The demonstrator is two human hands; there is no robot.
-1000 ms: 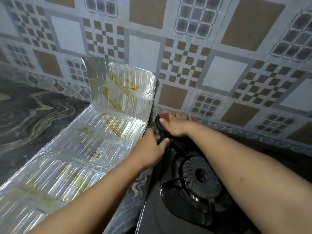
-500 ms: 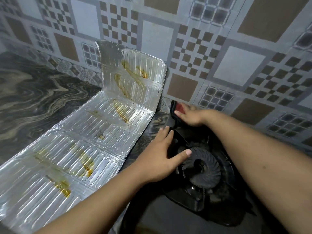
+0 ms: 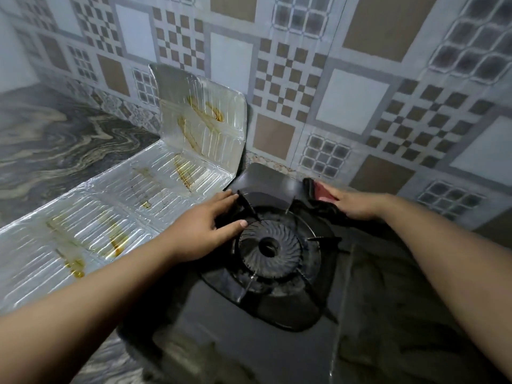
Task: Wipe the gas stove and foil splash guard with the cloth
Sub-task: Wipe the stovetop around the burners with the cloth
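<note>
Black stove [image 3: 277,342], red-and-dark cloth [image 3: 321,194], ribbed silver foil guard [image 3: 138,195] streaked amber, grey-and-cream swirled bench [image 3: 55,139], wall tiles [image 3: 346,92] checkered brown, white, grey

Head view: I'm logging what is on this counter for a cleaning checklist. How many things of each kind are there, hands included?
Hands: 2, left hand and right hand
Cloths: 1, cloth
Gas stoves: 1, gas stove
Burners: 1, burner
Foil splash guards: 1, foil splash guard
Total: 6
</note>
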